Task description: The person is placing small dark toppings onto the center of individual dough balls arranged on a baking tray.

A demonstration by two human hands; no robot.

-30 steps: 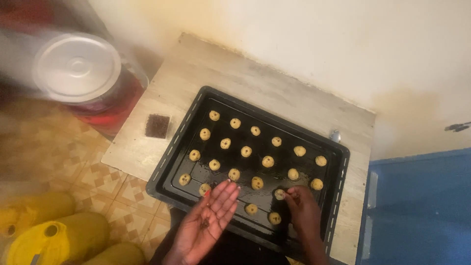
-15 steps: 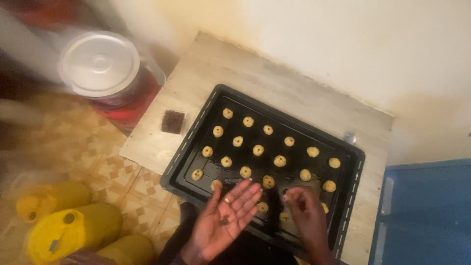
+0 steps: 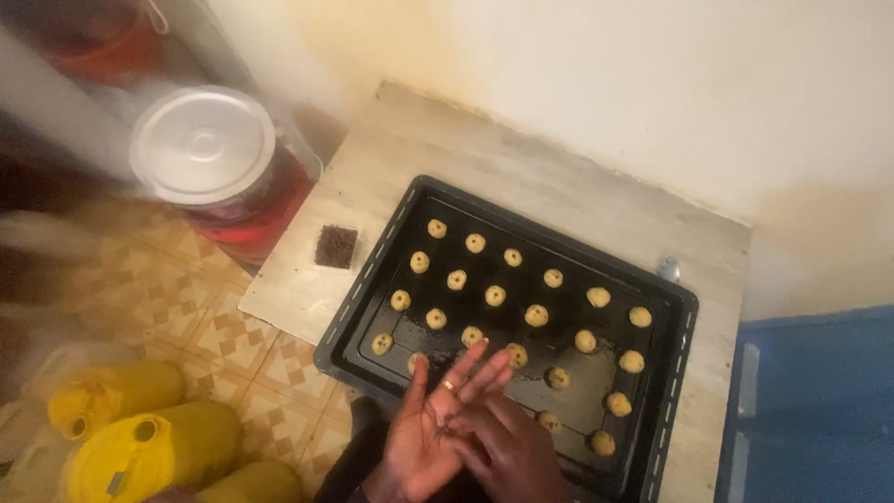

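Dough balls [image 3: 495, 295] lie in loose rows on a black tray [image 3: 368, 289], none touching its raised rim.

Counter [image 3: 521, 177]: a pale slab set against the wall, its far strip bare behind the tray. The tray lies slantwise on it; the tray's near left corner juts just past the counter's edge, over the patterned floor [image 3: 233, 345].

Left of the counter, a round container with a white lid [image 3: 202, 144] stands on the floor. Yellow jugs [image 3: 149, 447] sit at the lower left, well apart from the tray.

Left hand [image 3: 433, 433]: palm up, fingers spread, over the tray's near rim, with dark crumbs on the palm and a ring on one finger. Right hand [image 3: 507, 447]: pressed against the left from the right, its fingertips on the left palm; whether it pinches anything I cannot tell. Both hands are together and cover the nearest balls.

A small square dish of dark bits [image 3: 336, 246] sits on the counter just beside the tray's left rim. The tray's right middle holds a gap between balls.
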